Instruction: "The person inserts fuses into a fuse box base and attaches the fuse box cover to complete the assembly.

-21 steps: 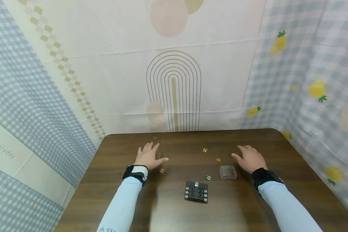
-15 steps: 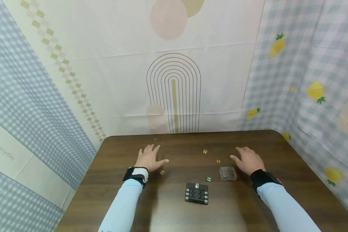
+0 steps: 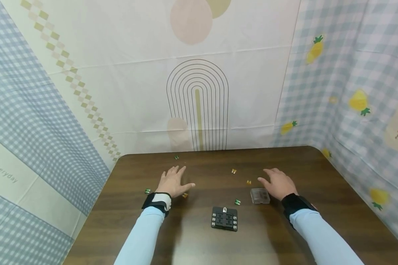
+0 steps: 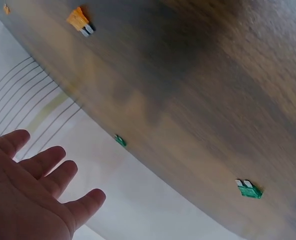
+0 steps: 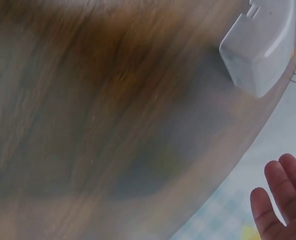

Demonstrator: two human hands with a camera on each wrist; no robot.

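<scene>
My left hand [image 3: 172, 183] hovers over the table's left half, fingers spread, holding nothing. Just below its thumb is an orange blade fuse [image 3: 184, 195]. A green blade fuse [image 4: 249, 190] and a smaller-looking green one [image 4: 120, 140] lie apart from it in the left wrist view. On the right, my other hand [image 3: 279, 184] hangs with extended fingers and no object in it. Beside it stands a clear plastic cover [image 3: 260, 195], seen close as a translucent box [image 5: 263, 55] in the right wrist view. Between the arms lies a black fuse block [image 3: 224, 219] with metal terminals.
Two more orange fuses, one farther back [image 3: 233, 171] and one near the cover [image 3: 249, 182], rest on the brown table [image 3: 199, 246]. Another green fuse [image 3: 237, 202] lies by the block. A patterned cloth [image 3: 136, 92] hangs behind the table's back edge.
My right hand has moved left, closer to the clear cover. The left hand has shifted slightly right, uncovering more of the green fuse by its wrist. The fuses and block stay put.
</scene>
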